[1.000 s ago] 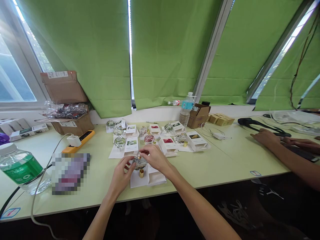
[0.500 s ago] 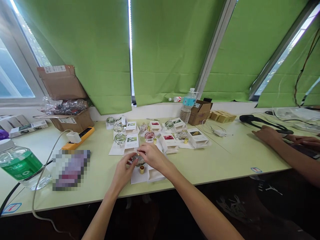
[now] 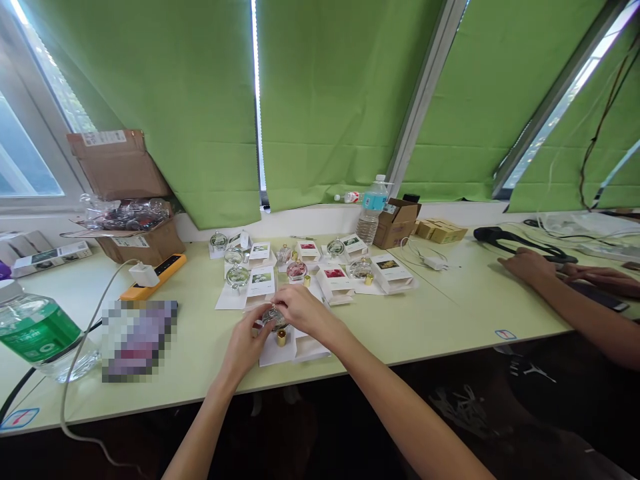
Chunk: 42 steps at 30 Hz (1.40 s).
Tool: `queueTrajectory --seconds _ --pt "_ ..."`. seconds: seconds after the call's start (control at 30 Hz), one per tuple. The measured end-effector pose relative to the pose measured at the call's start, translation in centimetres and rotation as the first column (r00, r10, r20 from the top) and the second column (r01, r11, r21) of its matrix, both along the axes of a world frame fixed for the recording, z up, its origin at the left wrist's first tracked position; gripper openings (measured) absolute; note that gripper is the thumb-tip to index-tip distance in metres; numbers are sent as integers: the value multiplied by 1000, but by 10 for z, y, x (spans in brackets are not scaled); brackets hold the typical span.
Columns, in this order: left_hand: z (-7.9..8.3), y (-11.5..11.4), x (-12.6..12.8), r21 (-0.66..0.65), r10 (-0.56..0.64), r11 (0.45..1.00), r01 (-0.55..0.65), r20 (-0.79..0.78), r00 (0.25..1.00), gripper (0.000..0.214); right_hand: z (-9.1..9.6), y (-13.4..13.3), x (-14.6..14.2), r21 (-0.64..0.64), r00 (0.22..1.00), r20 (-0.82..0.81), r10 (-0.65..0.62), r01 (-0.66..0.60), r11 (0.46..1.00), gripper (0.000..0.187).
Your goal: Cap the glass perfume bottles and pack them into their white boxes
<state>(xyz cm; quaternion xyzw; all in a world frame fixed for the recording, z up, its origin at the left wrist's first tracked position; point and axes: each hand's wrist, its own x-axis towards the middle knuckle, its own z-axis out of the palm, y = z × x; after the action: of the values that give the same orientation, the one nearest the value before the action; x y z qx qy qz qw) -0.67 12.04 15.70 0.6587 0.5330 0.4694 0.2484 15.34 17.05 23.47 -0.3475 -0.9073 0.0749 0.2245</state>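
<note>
My left hand (image 3: pixel 249 339) grips the side of a round glass perfume bottle (image 3: pixel 278 320) that sits on a white carton. The fingers of my right hand (image 3: pixel 303 308) pinch the top of that bottle, hiding its neck. A gold cap (image 3: pixel 281 338) stands on the white card just in front of it. Right of the cap lies an open white box (image 3: pixel 309 347), partly under my right wrist. Beyond my hands, several more round bottles, such as a pink one (image 3: pixel 297 270) and a clear one (image 3: pixel 237 276), stand beside printed white boxes (image 3: pixel 261 283).
At left are a large water bottle (image 3: pixel 43 333), a blurred-out item (image 3: pixel 140 340), an orange power strip (image 3: pixel 154 277) and a cardboard box (image 3: pixel 143 243). Behind stand another water bottle (image 3: pixel 373 212) and a small carton (image 3: pixel 397 223). A co-worker's hands (image 3: pixel 530 268) rest at right.
The whole view has shifted slightly, so things appear a little further left. My hands keep the same grip on the perfume bottle.
</note>
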Motion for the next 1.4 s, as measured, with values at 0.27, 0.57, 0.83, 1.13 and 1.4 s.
queueTrajectory --seconds 0.27,0.57,0.83,1.13,1.4 --pt "2 0 1 -3 9 1000 -9 -6 1000 36 4 6 -2 -10 999 32 20 -19 1000 17" --pt "5 -2 2 -4 7 1000 -7 -3 1000 36 -5 -3 -4 13 999 -1 -54 54 998 18" --pt "6 -1 2 -2 1 1000 -1 17 1000 34 -16 -12 -9 32 983 -115 -142 147 989 25" --pt "2 1 0 1 -19 1000 19 41 999 35 -20 -4 0 9 971 -239 -20 22 1000 15" --pt "2 1 -1 5 -26 1000 26 32 999 34 -31 -7 -2 -14 935 -354 -37 34 999 20"
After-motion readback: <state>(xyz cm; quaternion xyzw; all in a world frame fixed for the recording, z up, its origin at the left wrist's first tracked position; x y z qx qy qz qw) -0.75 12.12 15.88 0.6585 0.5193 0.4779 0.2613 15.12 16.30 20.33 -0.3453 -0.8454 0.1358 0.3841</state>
